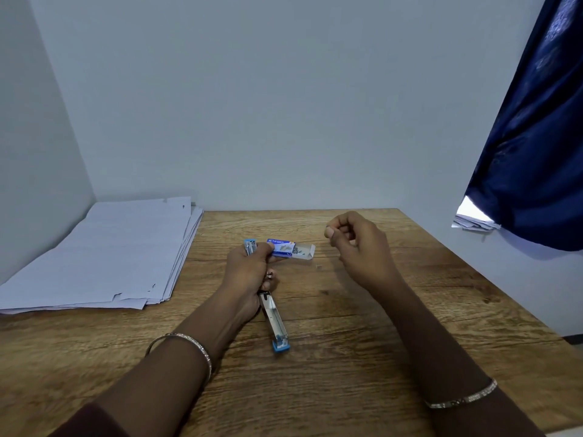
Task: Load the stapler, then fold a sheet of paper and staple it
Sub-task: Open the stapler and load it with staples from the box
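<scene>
Wooden table [378,326] set into a corner of pale walls; dark blue curtain [536,137] hanging at right. Stack of paper [104,253] lying at the left edge of the table, sheets flat and unfolded, well apart from both hands.

Stapler [273,313] found near table centre, hinged wide open: top arm [250,246] pointing away, staple channel [278,329] pointing back toward the person, blue-tipped end low over the wood. Left hand [249,272] wrapped round the hinge end, fingers curled tight, gripping the body. Channel bright and bare along the visible length; no strip seen in it.

Staple box [288,247] lying just beyond the left hand, end flap open toward the right, grey staples showing at the mouth.

Right hand [356,244] raised above the table to the right of the box, apart from it, fingers curled in, thumb tip pressed to forefinger. Posture consistent with a pinch on a strip of staples; nothing visible between the tips, so contents not determinable.

Assessment: loading step in hand, not complete; folding and stapling not begun. Next move judged to require bringing the right hand over the channel, laying a strip in legs down and square to the channel sides, then closing the arm until latched. Steady hold by the left hand needed throughout; risk of a strip seating crooked.
</scene>
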`<state>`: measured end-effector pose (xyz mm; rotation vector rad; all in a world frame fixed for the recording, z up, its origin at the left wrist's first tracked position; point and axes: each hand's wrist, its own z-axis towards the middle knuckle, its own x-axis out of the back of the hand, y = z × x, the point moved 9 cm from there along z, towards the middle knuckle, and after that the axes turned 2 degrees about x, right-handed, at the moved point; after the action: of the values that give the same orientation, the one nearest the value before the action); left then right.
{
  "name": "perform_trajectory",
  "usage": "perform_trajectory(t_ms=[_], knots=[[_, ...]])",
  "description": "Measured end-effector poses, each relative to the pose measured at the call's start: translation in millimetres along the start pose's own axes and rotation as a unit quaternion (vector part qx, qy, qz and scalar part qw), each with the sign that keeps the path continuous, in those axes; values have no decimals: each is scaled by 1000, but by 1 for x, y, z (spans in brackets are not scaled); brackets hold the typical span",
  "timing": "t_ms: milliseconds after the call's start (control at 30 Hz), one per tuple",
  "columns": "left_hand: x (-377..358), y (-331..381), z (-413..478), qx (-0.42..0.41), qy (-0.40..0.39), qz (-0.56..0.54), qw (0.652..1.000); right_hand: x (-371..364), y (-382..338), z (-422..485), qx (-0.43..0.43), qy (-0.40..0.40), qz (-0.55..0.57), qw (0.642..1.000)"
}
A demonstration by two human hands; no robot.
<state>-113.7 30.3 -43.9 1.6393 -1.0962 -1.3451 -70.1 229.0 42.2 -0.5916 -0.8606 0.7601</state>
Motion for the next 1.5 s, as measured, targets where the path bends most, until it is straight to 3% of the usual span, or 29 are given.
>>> perform_trajectory(t_ms=[167,533,1033,1500], knots=[[2,0,2,1,10,-18,1000,-21,10,-8,-82,-76,118,987],[-3,0,1,8,-21,-38,999,-32,-3,-12,-39,-84,80,992],[-11,3,-3,-28,-67,35,997,-25,-14,-13,38,-14,-4,999],[-9,3,-4,-33,-58,20,998,-47,-9,-16,57,-85,22,994]])
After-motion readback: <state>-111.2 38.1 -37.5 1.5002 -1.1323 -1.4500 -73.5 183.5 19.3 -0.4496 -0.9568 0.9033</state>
